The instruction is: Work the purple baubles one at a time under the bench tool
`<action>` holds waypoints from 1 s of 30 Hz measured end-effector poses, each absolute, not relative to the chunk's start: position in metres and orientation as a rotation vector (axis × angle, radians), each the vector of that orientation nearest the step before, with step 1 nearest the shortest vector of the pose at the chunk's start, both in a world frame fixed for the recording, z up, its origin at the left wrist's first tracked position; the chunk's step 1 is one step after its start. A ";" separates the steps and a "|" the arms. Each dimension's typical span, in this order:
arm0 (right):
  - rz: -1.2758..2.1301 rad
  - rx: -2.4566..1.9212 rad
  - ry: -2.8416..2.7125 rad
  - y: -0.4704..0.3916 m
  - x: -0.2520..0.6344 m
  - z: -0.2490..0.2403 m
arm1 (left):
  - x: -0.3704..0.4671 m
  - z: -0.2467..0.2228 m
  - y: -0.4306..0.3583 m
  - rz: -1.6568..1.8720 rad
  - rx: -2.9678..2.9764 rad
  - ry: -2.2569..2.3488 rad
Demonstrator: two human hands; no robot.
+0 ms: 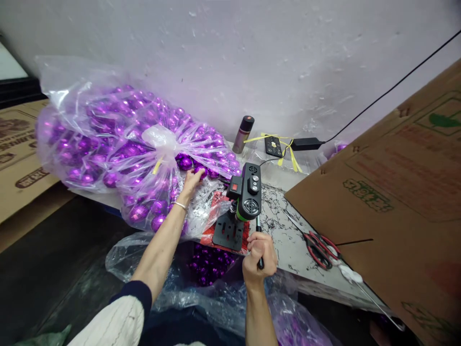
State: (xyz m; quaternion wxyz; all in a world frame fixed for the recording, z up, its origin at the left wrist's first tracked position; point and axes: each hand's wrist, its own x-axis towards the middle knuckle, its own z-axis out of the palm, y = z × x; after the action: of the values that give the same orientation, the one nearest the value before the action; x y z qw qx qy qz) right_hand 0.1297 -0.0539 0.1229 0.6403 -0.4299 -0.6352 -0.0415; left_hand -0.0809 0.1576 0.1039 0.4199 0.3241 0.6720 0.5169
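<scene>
My left hand [193, 181] reaches to the opening of a large clear plastic bag [162, 139] full of shiny purple bauble balls. Its fingers are closed on a purple bauble [202, 172] at the fingertips, partly hidden by the hand. My right hand [260, 253] is wrapped round the black handle of a lever [260, 263] on a small black bench press [250, 192]. The machine has a red switch, round vents and a slotted black base plate [227, 233]. Below the table edge, more dark purple baubles [211, 264] lie in an open clear bag.
Red-handled scissors [320, 247] lie on the right, beside a big cardboard box [389, 192]. At the wall stand a spray can [244, 134] and a black power adapter [306, 143] with a cable. Short black scraps [275, 211] litter the tabletop. Another cardboard box [21, 154] is at left.
</scene>
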 end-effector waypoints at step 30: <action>-0.141 -0.993 -1.498 -0.052 0.132 0.148 | -0.016 0.027 -0.007 1.115 1.940 1.381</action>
State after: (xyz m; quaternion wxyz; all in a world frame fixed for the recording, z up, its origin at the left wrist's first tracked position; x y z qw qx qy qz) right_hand 0.1320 -0.0516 0.1484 0.6205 -0.4319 -0.6517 -0.0612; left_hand -0.0158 -0.0066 0.0274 0.2533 0.7138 0.5081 0.4101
